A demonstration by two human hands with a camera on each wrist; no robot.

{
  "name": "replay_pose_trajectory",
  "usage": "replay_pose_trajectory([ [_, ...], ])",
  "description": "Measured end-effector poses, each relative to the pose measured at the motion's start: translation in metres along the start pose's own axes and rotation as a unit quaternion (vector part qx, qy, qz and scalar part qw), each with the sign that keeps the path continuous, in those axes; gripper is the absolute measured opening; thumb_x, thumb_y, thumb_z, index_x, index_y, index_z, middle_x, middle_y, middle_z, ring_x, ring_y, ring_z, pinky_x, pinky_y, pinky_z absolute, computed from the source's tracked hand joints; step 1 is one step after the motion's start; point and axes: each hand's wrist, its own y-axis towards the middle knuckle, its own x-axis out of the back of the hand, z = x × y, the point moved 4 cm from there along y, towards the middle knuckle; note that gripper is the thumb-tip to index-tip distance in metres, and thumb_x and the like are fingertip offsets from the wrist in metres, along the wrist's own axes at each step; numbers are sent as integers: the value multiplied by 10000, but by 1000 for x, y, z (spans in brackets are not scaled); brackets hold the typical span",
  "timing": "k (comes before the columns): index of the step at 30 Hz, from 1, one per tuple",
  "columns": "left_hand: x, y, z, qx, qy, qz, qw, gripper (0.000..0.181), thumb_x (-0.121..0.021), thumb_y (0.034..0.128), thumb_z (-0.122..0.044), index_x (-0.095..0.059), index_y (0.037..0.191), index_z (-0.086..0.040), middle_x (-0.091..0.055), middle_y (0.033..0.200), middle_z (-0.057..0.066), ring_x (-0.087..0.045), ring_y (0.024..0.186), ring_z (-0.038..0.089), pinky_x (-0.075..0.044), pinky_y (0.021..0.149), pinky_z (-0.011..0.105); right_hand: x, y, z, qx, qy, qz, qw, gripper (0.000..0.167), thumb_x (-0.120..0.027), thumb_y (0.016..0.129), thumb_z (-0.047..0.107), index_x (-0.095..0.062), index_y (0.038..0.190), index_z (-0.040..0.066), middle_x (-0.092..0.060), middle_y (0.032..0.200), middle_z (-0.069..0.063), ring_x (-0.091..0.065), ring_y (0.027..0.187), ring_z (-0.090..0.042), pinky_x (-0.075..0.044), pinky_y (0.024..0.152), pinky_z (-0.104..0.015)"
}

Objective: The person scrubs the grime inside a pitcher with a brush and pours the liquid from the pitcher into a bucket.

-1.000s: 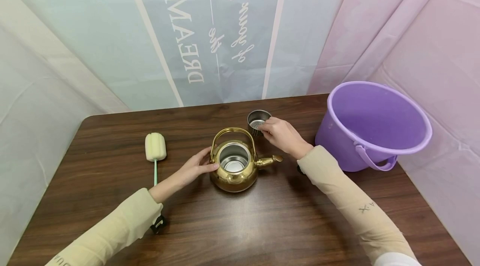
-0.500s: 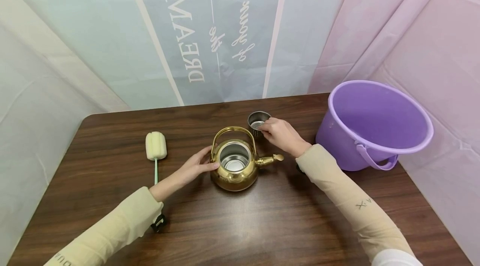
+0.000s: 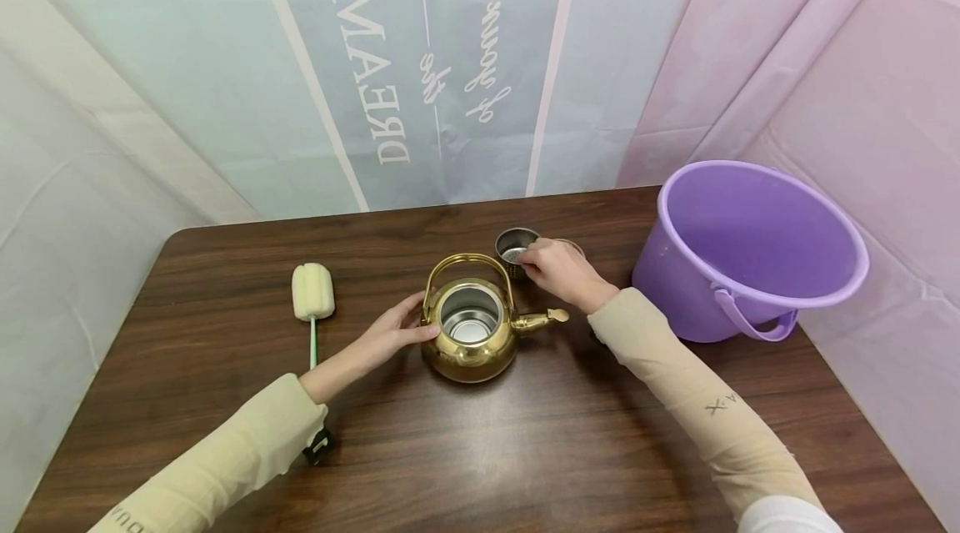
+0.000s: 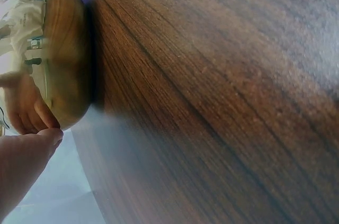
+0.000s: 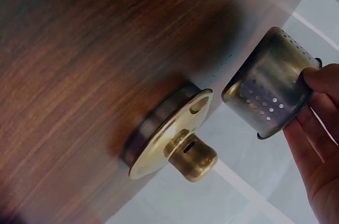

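Observation:
A gold kettle without its lid on stands mid-table, its bail handle up and its spout to the right. My left hand holds the kettle's left side, thumb in front and the other fingers partly hidden behind. Just beyond the spout, my right hand pinches the rim of a perforated steel tea strainer. In the right wrist view the strainer appears held off the tabletop. Beside it lies the gold lid, knob up; the head view shows only the lid's edge behind my right hand.
A large purple bucket stands at the right, its handle hanging toward the front. On the left lies a sponge brush with a green stick, partly covered by my left forearm. A printed curtain hangs along the table's back edge.
The right hand and strainer have shifted slightly toward me, and the lid's edge now shows behind the hand. My left hand and the kettle have stayed put.

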Motion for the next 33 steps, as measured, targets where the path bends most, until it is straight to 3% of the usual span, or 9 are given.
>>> replay_pose_trajectory([
  [25,0,0,1,-6,-22,9,10000,716,-590,866,-201,-203,1402,74,-205,1455,244,-216,1324,374,-184,1067,463,-9,4,-5,-219,284,381,9986,136,-640,806,14,-718,909,58,-647,811,-64,-617,750,-204,-497,662,-334],
  [33,0,1,2,-38,-40,44,10000,723,-588,871,-217,-196,1404,75,-199,1459,237,-214,1324,379,-181,1066,470,-13,5,-5,-262,464,592,9968,130,-648,813,23,-710,921,59,-680,908,-76,-639,843,-211,-502,735,-344],
])
